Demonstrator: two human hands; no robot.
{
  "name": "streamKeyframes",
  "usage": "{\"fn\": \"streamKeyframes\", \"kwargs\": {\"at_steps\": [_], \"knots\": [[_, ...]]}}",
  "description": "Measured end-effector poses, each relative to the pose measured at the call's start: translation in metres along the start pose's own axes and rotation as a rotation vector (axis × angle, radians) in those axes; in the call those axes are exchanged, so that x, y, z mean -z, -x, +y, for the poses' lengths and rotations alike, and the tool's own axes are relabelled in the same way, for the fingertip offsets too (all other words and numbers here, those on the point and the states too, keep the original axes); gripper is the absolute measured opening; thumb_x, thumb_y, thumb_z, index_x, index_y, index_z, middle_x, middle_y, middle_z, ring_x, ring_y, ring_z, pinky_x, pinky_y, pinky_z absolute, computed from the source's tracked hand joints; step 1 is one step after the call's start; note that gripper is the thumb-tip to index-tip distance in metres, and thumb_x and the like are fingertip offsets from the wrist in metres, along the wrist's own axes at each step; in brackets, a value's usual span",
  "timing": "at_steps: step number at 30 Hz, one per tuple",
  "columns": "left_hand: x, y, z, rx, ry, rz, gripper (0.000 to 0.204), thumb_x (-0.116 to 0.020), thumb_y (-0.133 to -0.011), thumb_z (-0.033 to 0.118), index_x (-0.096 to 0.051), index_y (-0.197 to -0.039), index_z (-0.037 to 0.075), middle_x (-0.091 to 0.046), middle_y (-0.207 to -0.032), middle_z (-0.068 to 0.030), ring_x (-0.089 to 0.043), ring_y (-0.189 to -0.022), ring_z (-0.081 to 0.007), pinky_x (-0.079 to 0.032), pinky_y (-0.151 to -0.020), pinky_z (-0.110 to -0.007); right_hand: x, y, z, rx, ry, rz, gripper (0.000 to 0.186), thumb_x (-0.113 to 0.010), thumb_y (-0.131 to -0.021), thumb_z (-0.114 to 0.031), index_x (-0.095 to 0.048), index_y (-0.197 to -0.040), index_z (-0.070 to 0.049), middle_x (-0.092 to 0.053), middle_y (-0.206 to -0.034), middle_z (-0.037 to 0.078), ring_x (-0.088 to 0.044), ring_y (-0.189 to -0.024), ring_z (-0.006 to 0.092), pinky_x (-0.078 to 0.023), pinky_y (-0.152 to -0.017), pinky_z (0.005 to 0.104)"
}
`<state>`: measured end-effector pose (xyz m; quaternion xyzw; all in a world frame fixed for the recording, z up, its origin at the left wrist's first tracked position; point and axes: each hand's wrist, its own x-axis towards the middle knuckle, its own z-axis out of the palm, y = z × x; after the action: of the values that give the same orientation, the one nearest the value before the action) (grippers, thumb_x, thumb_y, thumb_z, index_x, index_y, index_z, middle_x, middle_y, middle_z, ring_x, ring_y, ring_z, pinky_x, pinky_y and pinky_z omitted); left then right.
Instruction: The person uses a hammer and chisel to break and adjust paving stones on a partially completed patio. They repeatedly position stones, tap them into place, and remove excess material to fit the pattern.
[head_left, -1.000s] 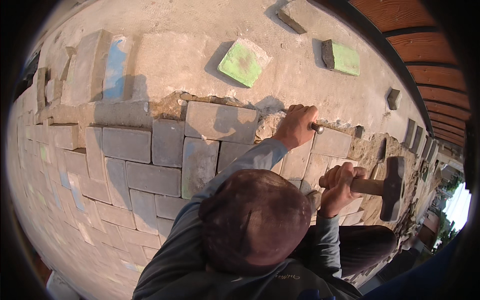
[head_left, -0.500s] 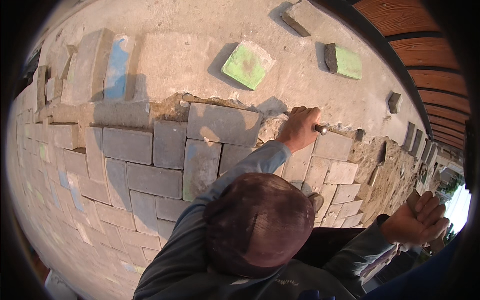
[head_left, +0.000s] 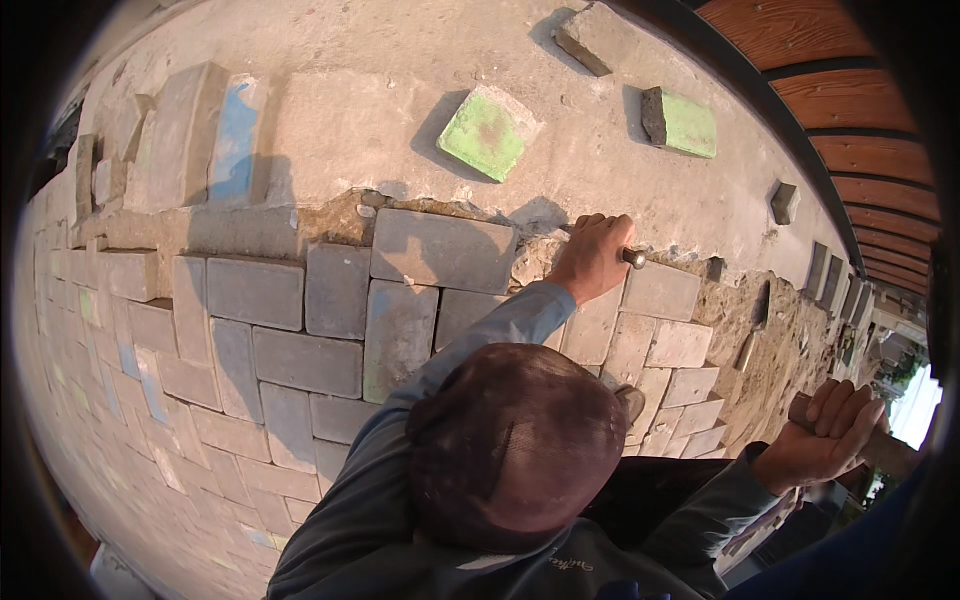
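My left hand (head_left: 594,258) is closed in a fist around a metal rod, probably a chisel, whose round shiny end (head_left: 634,257) sticks out to the right. The fist rests over the broken edge between the pavers and the concrete; the rod's other end is hidden. At the right, my right hand (head_left: 820,430) is wrapped round the thick wooden handle (head_left: 885,452) of a tool. The tool's head cannot be made out. A large grey paver (head_left: 445,247) lies just left of the left fist, with a crumbled rough patch (head_left: 537,258) between them.
Grey pavers (head_left: 307,362) cover the ground at left. Green-faced blocks (head_left: 487,137) lie on the concrete ahead. A trowel-like tool (head_left: 755,325) lies in the dirt strip at right. Brown slats (head_left: 850,100) line the upper right. A rounded maroon cloth shape (head_left: 515,450) fills the lower middle.
My right hand has shifted slightly left and turned, so the wooden handle lies flatter and more of it shows. My left hand keeps its grip in nearly the same place.
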<state>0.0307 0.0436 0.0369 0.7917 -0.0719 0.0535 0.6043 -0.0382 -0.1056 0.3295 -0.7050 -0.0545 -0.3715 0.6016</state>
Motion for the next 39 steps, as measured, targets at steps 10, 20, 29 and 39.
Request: {"fn": "streamKeyframes", "kwargs": {"at_steps": [10,20,29,39], "knots": [[0.000,0.004,-0.001,-0.028,0.012,-0.015,0.019,-0.066,-0.075,0.000,-0.054,-0.089,0.005,-0.063,-0.085,-0.0148,-0.059,-0.090,-0.0372,-0.042,-0.088,-0.046,0.027,0.164,0.106,-1.158,0.258,-0.336,0.019,-0.067,-0.095,-0.006,-0.050,-0.089,-0.012,-0.044,-0.061,-0.007,-0.037,-0.047,0.0036,-0.028,-0.042,0.0241],[-0.002,0.001,-0.005,-0.029,0.031,0.009,0.016,-0.066,-0.080,0.003,-0.054,-0.089,0.007,-0.062,-0.082,-0.0128,-0.059,-0.086,-0.0360,-0.041,-0.085,-0.046,-0.033,-0.011,-0.004,-0.019,-0.146,0.009,0.039,-0.047,-0.110,-0.022,-0.033,-0.073,-0.018,-0.021,-0.059,-0.004,-0.022,-0.050,0.0069,-0.025,-0.048,0.0246],[-0.003,0.002,-0.005,-0.059,0.001,0.066,0.014,-0.065,-0.082,0.004,-0.054,-0.089,0.007,-0.063,-0.082,-0.0135,-0.060,-0.086,-0.0366,-0.042,-0.085,-0.047,0.035,0.166,0.103,-1.135,0.193,-0.410,0.020,-0.066,-0.096,-0.010,-0.048,-0.088,-0.010,-0.042,-0.056,-0.004,-0.038,-0.041,0.0061,-0.026,-0.036,0.0256],[-0.005,-0.001,-0.006,-0.002,-0.007,0.034,0.014,-0.067,-0.082,0.005,-0.056,-0.090,0.007,-0.063,-0.083,-0.0143,-0.060,-0.088,-0.0371,-0.044,-0.084,-0.047,-0.055,-0.004,0.002,0.044,-0.251,0.179,0.021,-0.051,-0.106,-0.012,-0.045,-0.086,-0.015,-0.022,-0.056,-0.005,-0.022,-0.045,0.0057,-0.022,-0.038,0.0252]]}}
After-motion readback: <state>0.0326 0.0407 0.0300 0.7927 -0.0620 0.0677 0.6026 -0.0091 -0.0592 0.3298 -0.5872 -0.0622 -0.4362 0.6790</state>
